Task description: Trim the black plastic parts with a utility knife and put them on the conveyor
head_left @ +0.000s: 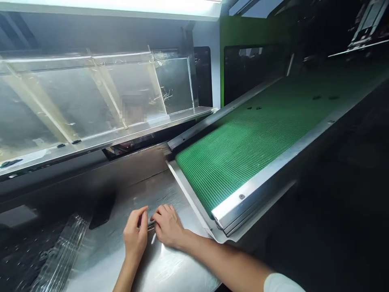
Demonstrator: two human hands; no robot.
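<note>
My left hand (135, 232) is closed with its fingers curled and the thumb against them, above a shiny metal tabletop (185, 263). Close beside it my right hand (169, 225) is curled palm down, its fingers pointing toward the left one. Between the two hands shows a small thin piece (151, 225), pale and dark, which both seem to pinch; its kind is too hidden to name. The fingers cover most of it.
A green conveyor belt (240, 150) with metal side rails slopes up to the right, carrying several small dark pieces. At lower left lie clear plastic strips (65, 251) and a dark flat phone-like object (103, 209). Behind runs a ledge (142, 132) under clear panels.
</note>
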